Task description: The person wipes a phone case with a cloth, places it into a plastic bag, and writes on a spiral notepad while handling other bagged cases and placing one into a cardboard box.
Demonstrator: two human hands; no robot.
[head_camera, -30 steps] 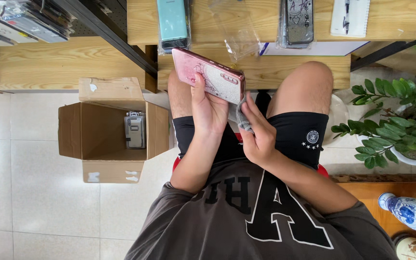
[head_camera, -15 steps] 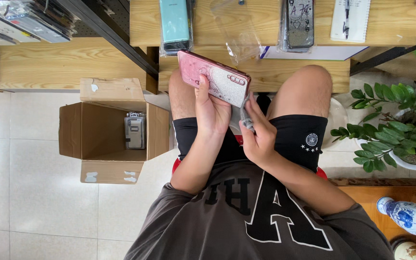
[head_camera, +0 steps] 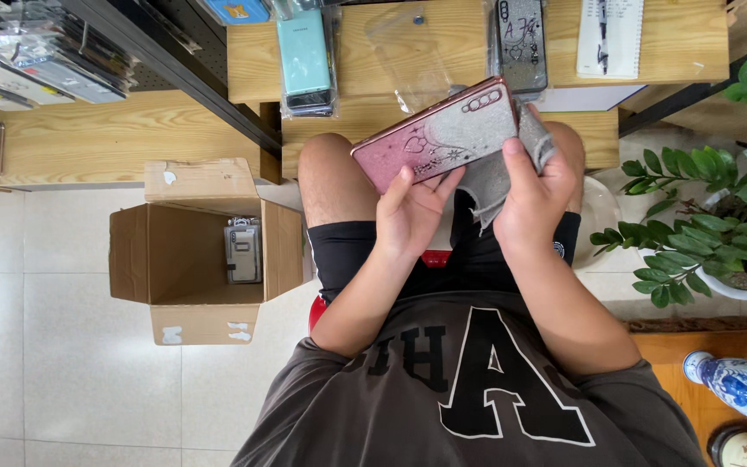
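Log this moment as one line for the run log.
left hand: holds pink phone case | right hand: grey cloth against case | open cardboard box on floor beside knee

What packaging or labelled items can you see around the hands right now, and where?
Cardboard box: open, brown, on the floor at left.
Bagged case: teal, clear sleeve, on the bench.
Bagged glitter case: grey, on the bench.
Notepad: white, pen on top.
Stacked packets: shelf, top left.

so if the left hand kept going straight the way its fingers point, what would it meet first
The left hand already touches the pink glittery phone case; past it, probably the wooden bench edge, though depth is unclear.
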